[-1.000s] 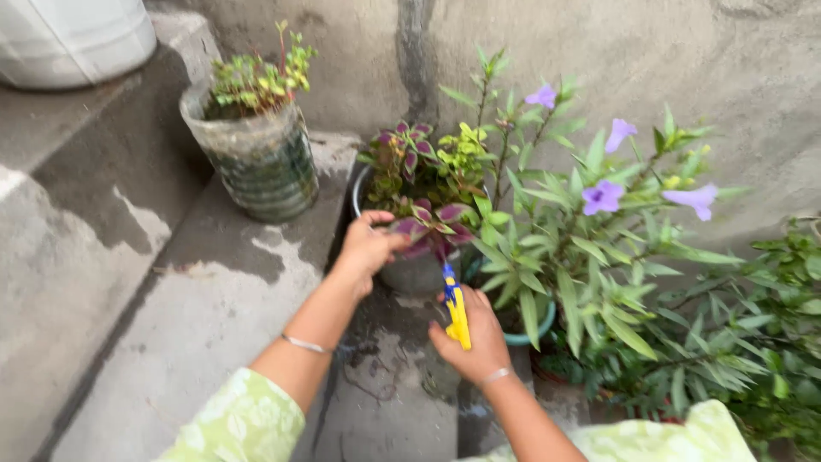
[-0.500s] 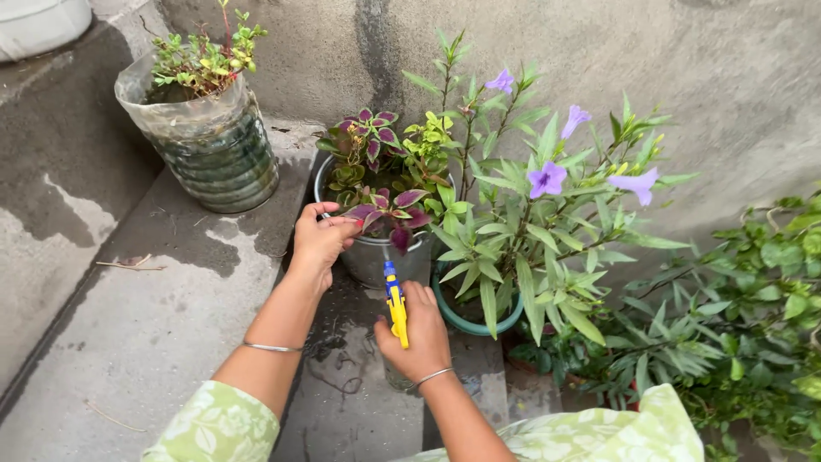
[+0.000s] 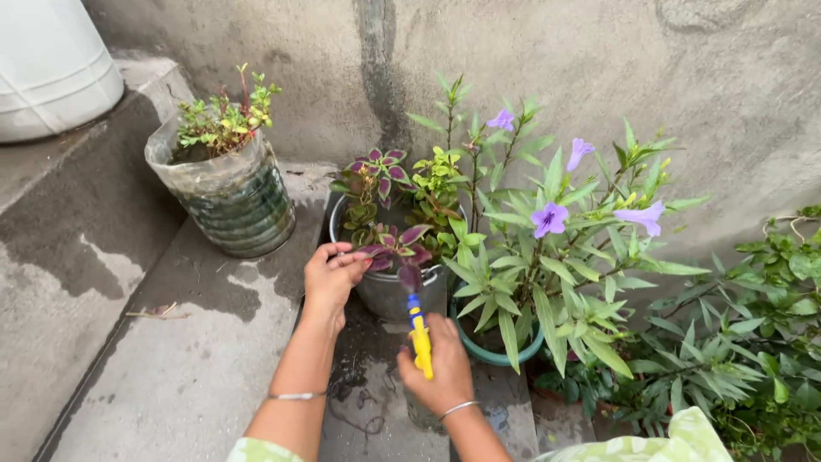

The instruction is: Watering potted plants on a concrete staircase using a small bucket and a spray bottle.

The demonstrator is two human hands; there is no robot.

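Note:
My left hand (image 3: 331, 274) pinches a purple-and-green leaf of the coleus plant (image 3: 385, 197) that grows in a grey metal pot (image 3: 385, 291). My right hand (image 3: 436, 372) is closed around a yellow-and-blue spray nozzle (image 3: 418, 336), which points up toward the same purple leaves. Both wrists wear thin silver bangles. Right of the grey pot stands a teal pot (image 3: 492, 352) with a tall green plant bearing purple flowers (image 3: 549, 218).
A clear ribbed plastic container (image 3: 231, 201) with a small green plant stands at the back left on the concrete ledge. A white barrel (image 3: 51, 64) sits at the top left. Leafy bushes (image 3: 753, 342) crowd the right side. A rough concrete wall runs behind.
The view has shifted a little, so everything sits lower and further right in frame. My left hand stays at the purple leaves and my right hand keeps the nozzle aimed at them.

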